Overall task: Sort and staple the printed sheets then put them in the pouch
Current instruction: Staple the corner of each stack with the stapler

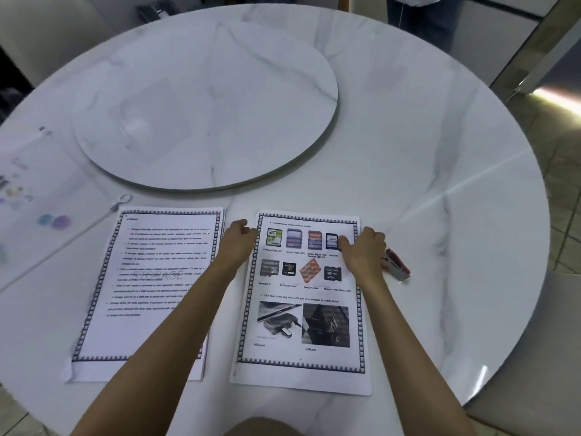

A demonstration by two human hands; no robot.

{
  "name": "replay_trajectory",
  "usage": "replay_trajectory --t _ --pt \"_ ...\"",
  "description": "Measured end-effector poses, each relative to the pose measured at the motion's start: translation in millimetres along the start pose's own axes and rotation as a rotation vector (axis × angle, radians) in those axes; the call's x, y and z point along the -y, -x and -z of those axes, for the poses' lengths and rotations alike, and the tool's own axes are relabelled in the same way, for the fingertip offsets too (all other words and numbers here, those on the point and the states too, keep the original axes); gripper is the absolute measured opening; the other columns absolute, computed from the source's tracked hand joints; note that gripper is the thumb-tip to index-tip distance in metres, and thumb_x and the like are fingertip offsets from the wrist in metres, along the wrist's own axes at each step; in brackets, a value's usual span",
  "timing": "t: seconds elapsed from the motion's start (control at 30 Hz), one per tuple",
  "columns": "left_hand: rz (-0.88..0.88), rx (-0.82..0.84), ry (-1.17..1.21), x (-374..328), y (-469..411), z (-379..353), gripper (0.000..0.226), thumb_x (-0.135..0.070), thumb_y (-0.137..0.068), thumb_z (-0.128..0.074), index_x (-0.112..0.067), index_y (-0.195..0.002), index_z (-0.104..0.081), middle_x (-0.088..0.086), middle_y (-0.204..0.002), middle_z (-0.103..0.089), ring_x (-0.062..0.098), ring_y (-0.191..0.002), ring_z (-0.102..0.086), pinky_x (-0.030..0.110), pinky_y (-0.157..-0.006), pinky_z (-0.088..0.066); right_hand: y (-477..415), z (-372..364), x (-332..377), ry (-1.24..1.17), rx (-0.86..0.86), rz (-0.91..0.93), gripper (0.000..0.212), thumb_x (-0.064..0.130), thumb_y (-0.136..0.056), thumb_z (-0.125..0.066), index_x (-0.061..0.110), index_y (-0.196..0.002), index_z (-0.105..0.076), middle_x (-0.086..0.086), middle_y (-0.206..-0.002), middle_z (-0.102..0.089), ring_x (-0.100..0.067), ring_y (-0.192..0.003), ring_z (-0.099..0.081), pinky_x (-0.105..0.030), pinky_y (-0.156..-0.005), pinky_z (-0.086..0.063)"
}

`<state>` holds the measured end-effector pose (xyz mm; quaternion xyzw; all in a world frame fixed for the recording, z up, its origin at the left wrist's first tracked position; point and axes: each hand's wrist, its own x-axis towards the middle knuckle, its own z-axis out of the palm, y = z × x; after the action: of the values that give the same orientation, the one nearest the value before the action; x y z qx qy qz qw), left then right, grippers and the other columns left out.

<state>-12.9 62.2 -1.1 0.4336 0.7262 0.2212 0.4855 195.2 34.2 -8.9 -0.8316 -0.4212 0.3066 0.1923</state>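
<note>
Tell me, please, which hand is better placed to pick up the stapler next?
Probably the right hand: the red stapler lies just beside it on the table, while the left hand sits at the far edge of the picture sheet.

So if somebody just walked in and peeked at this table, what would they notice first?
Probably the two hands, the left hand and the right hand, gripping the top corners of the picture sheet full of memory card photos, right in front of the person. To its left lies the text sheet with the same patterned border, and a small red stapler peeks out just right of the right hand. Behind them sits a big round marble turntable.
</note>
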Motion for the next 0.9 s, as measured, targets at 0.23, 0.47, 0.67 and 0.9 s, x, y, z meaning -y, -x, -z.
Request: replay_trajectory --t 0.23,0.47,0.67,0.9 --pt "0.103 0.099 -0.05 -7.5 -31.5 -1.5 0.011 -0.012 -0.088 -0.04 -0.009 -0.086 -0.05 0.012 -0.087 -0.048 0.021 -0.081 -0.045 0.031 -0.074 -0.036 -16.1 -5.5 1.0 0.039 -0.03 -0.096 0.042 0.024 -0.091 -0.05 -0.006 -0.12 -0.045 -0.025 -0.128 -0.041 -0.04 -0.117 -0.041 -0.044 -0.101 -0.034" --pt "0.121 0.08 -0.066 -9.9 -49.0 -4.4 0.016 -0.016 -0.086 -0.047 -0.007 -0.077 -0.057 0.024 -0.103 -0.064 0.033 -0.088 -0.064 0.043 -0.086 -0.052 -23.1 -2.8 -1.1 -0.114 -0.039 -0.152 0.036 0.016 -0.089 -0.052 -0.002 -0.119 -0.051 -0.024 -0.127 -0.046 -0.04 -0.118 -0.044 -0.044 -0.101 -0.036" --pt "0.063 0.097 -0.079 -10.6 -45.8 -4.9 0.006 -0.013 -0.083 -0.048 -0.01 -0.081 -0.053 0.015 -0.082 -0.056 0.023 -0.075 -0.052 0.035 -0.071 -0.045 -23.1 -4.9 -3.3 -0.144 -0.049 -0.104 0.026 0.015 -0.087 -0.05 0.003 -0.109 -0.058 -0.021 -0.116 -0.057 -0.039 -0.108 -0.052 -0.048 -0.095 -0.042" --pt "0.078 0.135 -0.032 -19.6 -36.2 0.4 0.014 -0.018 -0.091 -0.053 -0.01 -0.081 -0.058 0.007 -0.069 -0.05 0.018 -0.061 -0.043 0.024 -0.059 -0.037 -9.2 8.1 -10.2 -0.271 -0.099 -0.008 0.02 0.007 -0.093 -0.044 -0.003 -0.106 -0.054 -0.009 -0.093 -0.057 -0.021 -0.082 -0.049 -0.026 -0.07 -0.035"
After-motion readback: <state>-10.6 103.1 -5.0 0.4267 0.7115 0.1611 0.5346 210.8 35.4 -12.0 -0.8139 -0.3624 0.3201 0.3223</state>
